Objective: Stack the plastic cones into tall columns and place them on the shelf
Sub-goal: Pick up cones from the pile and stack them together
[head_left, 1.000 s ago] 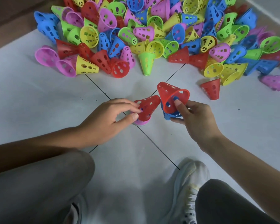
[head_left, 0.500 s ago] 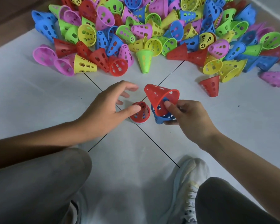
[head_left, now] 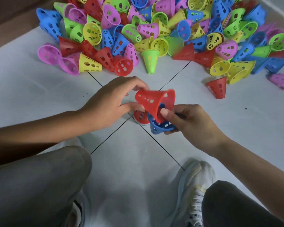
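Observation:
A large heap of perforated plastic cones (head_left: 154, 30) in red, blue, pink, yellow and green lies across the far floor. My right hand (head_left: 192, 125) grips two loose cones: a red cone (head_left: 156, 100) lying sideways, pinned by the thumb, and a blue cone (head_left: 157, 127) beneath it. My left hand (head_left: 110, 102) curls its fingers and thumb round the red cone's narrow end. Under both hands a short stack (head_left: 140, 118), a red cone over a pink one, stands on the floor, partly hidden.
A lone red cone (head_left: 217, 87) lies to the right, and a green cone (head_left: 150, 62) stands at the heap's near edge. My knees and white shoes (head_left: 193, 190) fill the near floor. The floor is white tile (head_left: 39, 95) with dark seams. No shelf is in view.
My left hand set the red-and-pink stack down, let go of it and moved up to the red cone's tip. My right hand shifted slightly nearer with its two cones.

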`<state>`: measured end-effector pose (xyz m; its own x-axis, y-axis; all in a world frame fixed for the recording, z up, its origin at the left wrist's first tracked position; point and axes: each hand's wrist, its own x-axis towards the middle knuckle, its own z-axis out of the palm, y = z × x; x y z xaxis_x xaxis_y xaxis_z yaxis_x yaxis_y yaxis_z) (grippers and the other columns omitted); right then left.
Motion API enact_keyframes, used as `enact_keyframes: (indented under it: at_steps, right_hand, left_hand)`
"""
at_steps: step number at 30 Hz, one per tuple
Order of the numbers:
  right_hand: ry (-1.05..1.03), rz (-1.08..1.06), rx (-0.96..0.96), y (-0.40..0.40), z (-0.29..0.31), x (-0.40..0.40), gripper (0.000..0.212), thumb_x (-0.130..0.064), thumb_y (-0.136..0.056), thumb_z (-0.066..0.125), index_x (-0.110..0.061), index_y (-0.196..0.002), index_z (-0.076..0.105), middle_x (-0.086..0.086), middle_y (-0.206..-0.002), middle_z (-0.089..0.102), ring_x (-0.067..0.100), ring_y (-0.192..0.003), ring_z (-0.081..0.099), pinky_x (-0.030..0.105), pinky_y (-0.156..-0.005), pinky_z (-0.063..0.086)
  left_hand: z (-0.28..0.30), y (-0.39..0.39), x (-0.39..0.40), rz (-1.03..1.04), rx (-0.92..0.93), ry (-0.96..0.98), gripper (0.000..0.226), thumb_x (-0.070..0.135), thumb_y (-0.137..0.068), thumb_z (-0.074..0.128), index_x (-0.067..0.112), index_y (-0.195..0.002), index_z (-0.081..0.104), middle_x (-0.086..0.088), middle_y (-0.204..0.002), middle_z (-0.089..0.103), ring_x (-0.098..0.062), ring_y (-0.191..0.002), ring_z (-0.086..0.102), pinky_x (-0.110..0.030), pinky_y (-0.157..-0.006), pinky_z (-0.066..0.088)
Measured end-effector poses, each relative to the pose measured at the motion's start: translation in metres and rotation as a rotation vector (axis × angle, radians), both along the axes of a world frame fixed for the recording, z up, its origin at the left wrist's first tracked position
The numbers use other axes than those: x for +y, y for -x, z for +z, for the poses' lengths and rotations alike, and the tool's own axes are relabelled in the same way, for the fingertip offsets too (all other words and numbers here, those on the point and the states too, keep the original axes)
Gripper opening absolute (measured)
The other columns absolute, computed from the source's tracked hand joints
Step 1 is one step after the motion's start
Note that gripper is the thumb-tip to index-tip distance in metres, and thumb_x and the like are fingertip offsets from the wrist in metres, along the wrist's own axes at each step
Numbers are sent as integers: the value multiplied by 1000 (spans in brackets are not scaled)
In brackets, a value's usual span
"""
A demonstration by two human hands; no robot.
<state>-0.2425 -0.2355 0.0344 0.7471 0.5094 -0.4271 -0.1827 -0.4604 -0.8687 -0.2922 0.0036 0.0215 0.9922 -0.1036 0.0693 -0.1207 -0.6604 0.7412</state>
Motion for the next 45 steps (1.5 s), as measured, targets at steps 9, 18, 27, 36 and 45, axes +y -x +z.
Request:
enact_keyframes:
  at_steps: [9, 18, 27, 36, 45]
  right_hand:
    - [-4, -108, 2, -3, -3, -15, 55, -60, -64, 86, -30, -108, 73, -1, -102, 74, 12, -78, 64, 29, -81, 55]
    - [2, -202, -30, -6, -8, -20, 42, -42, -73, 81, -21, -106, 65, -10, -91, 67, 8, -79, 57, 17, -71, 45]
    - [98, -233, -37, -6, -19, -24, 71, -36, -77, 84, -39, -132, 39, -5, -116, 64, 13, -86, 69, 13, -61, 48]
    - [255, -73, -152, 0, -28, -23, 56, -47, -79, 79, -27, -127, 60, -17, -110, 67, -4, -96, 61, 18, -77, 52]
    - [278, -46, -208, -4, -30, 11, 44, -47, -83, 77, -26, -120, 65, -12, -97, 65, 5, -80, 60, 8, -60, 45]
  left_hand:
    - [-6, 8, 22, 260, -33, 135, 36, 37, -91, 68, 16, -120, 61, 9, -110, 63, -5, -102, 58, -27, -78, 53]
    - [-24, 2, 8, 185, -12, -21, 27, 35, -87, 75, 20, -106, 64, 4, -98, 57, -14, -92, 57, -35, -81, 51]
    - [-32, 9, 4, 132, 62, -34, 30, 38, -87, 76, 25, -110, 62, 12, -104, 59, -7, -96, 59, -26, -84, 51]
    - [-40, 30, 12, 154, 120, -23, 20, 33, -91, 71, 25, -108, 64, 13, -104, 62, -6, -97, 59, -25, -82, 49]
    - [-43, 29, 22, 194, 132, -17, 15, 29, -92, 69, 27, -105, 64, 14, -102, 64, -7, -95, 61, -33, -83, 52]
